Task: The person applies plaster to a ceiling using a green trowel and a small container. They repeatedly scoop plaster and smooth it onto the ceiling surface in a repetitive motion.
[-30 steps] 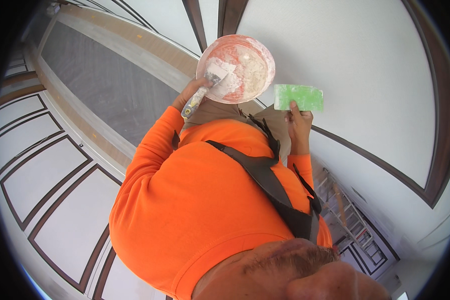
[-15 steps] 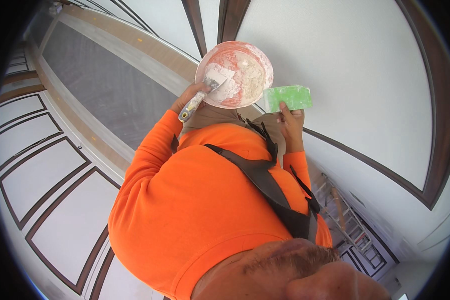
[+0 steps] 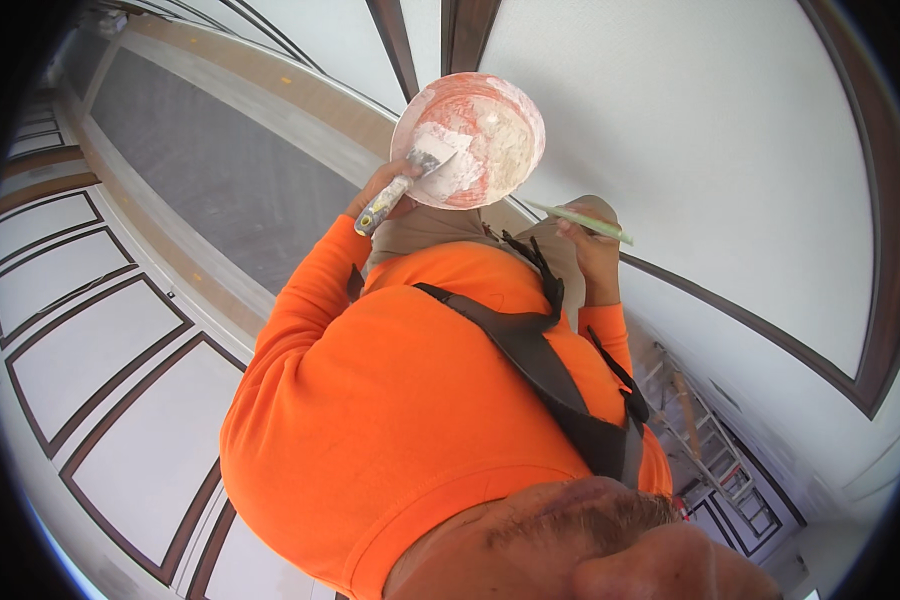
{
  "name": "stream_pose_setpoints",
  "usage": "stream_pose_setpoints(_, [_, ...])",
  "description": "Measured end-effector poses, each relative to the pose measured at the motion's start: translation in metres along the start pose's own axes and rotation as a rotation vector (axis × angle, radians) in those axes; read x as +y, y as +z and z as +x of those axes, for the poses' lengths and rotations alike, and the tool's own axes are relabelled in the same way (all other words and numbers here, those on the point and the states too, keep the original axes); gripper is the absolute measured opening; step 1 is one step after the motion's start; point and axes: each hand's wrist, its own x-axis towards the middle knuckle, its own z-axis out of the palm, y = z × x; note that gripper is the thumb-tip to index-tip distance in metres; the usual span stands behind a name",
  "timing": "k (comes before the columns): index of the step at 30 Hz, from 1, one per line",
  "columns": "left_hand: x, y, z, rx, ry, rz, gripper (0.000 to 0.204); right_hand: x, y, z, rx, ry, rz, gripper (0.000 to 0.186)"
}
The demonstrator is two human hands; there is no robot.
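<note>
My left hand (image 3: 382,188) is closed at the near left side of a round bowl (image 3: 526,112) and on a putty knife. The bowl is reddish inside and smeared with off-white paste (image 3: 500,140). Across that hand lies the putty knife, its worn, stained handle (image 3: 382,207) pointing toward me and its metal blade (image 3: 431,160) over the bowl's inside. To the right of the bowl, my right hand (image 3: 598,262) grips a flat green spreader (image 3: 607,228), seen almost edge-on. It is apart from the bowl. Some fingers of both hands are hidden.
A white wall panel (image 3: 690,130) with dark brown trim (image 3: 875,340) rises close on my right. A metal ladder (image 3: 710,440) stands lower right. Leftward runs a floor with a grey strip (image 3: 210,160), with framed white panels (image 3: 100,345) beyond.
The green spreader has turned from showing its broad face to nearly edge-on, and my right hand has lowered slightly. The bowl has shifted slightly upward in view.
</note>
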Motion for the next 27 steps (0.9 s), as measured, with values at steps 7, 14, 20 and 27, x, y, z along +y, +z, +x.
stream_pose_setpoints(7, [0.003, 0.007, -0.003, 0.006, 0.002, 0.000, 0.065, -0.017, 0.016, 0.012, -0.160, -0.277, -0.154, 0.026])
stream_pose_setpoints(14, [0.003, 0.012, -0.004, -0.026, 0.021, 0.012, 0.066, -0.018, 0.017, 0.018, -0.032, -0.340, -0.157, 0.025])
stream_pose_setpoints(20, [0.003, 0.000, 0.000, -0.012, -0.012, 0.027, 0.065, -0.023, 0.018, 0.021, 0.072, -0.320, -0.108, 0.019])
stream_pose_setpoints(27, [0.003, -0.004, 0.000, 0.009, -0.026, 0.058, 0.061, -0.046, 0.040, 0.022, 0.198, 0.052, 0.138, 0.026])
